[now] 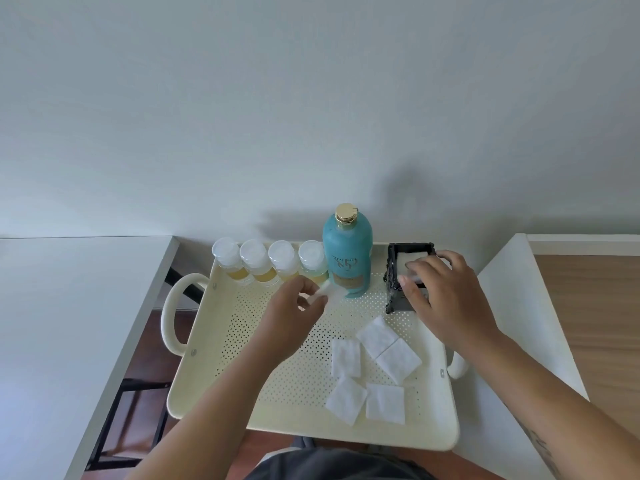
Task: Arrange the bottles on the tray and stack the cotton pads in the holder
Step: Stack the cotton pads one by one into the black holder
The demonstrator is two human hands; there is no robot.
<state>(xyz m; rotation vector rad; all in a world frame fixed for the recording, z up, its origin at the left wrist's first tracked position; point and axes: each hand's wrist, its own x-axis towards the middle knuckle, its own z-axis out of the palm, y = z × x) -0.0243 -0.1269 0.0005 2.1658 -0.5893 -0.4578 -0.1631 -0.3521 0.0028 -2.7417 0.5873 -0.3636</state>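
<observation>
Along the back edge of the cream perforated tray (221,344), left of centre, four small clear-capped bottles (270,261) stand in a row beside a tall teal bottle (347,251). The left hand (294,317) pinches one cotton pad (325,291) in its fingers. Five loose cotton pads (375,368) lie lower centre. At right, the right hand (440,289) presses a pad into the black holder (394,271), fingers curled on it.

Bottles (298,263) upright along tray (214,344) back, five pads (375,370) loose, holder (405,271) part-filled
</observation>
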